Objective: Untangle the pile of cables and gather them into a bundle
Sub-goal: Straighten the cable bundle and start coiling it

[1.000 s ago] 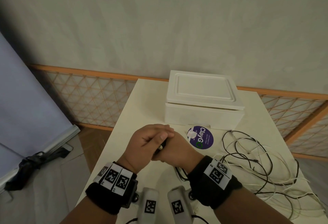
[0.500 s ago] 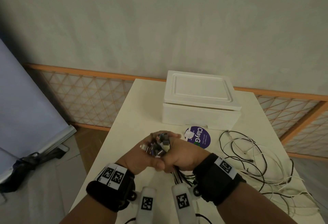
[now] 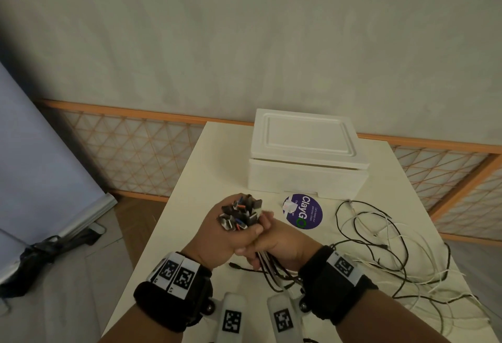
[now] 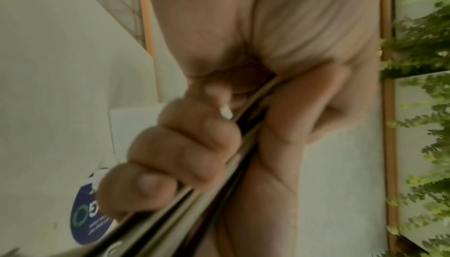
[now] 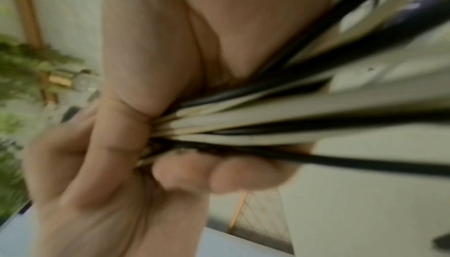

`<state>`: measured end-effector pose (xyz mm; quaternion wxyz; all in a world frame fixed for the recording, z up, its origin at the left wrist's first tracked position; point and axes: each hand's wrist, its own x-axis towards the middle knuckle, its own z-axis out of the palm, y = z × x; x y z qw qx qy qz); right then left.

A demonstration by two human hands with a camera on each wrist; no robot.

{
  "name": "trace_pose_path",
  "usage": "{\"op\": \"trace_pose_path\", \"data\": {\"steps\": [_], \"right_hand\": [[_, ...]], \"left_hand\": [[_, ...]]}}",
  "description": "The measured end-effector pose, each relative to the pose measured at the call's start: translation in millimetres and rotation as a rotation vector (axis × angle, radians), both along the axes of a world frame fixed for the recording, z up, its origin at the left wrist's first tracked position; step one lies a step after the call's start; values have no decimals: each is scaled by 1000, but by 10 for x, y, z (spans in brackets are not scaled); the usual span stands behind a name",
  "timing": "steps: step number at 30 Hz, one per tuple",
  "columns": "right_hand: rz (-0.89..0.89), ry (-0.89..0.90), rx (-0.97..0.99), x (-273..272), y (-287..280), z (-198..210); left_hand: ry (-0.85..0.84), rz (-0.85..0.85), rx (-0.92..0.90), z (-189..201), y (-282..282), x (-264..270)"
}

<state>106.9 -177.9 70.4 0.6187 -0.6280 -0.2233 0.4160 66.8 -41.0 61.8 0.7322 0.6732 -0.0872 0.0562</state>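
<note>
on the round purple sticker (image 3: 303,211) lying on my table (image 3: 206,168) i can read "clayg" in white, ending in a green ring. its smaller lines are too fine to read. in my left wrist view the same sticker (image 4: 91,220) is blurred.

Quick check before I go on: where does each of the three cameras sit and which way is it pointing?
Head: on the head, looking forward and down at the cream table; both hands, wristbands.
Left wrist: along the left hand, fingers curled round black and white cables.
Right wrist: along the right hand, cables fanning out of its grip.
Shared: cables; round purple sticker in head and left wrist.
</note>
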Motion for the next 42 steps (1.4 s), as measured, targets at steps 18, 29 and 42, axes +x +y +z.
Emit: {"op": "trace_pose_path", "data": {"steps": [18,29,42], "right_hand": [[-71,-632,-208,-93,-42,-49],[30,-615,-345,-29,34,123],[-270,-943,-1031,224,-655,-466]], "left_hand": [[211,-219,-153,-155,-91,-53],[120,13,2,3,-103,0],[358,433,-893,268,86,325]]}}
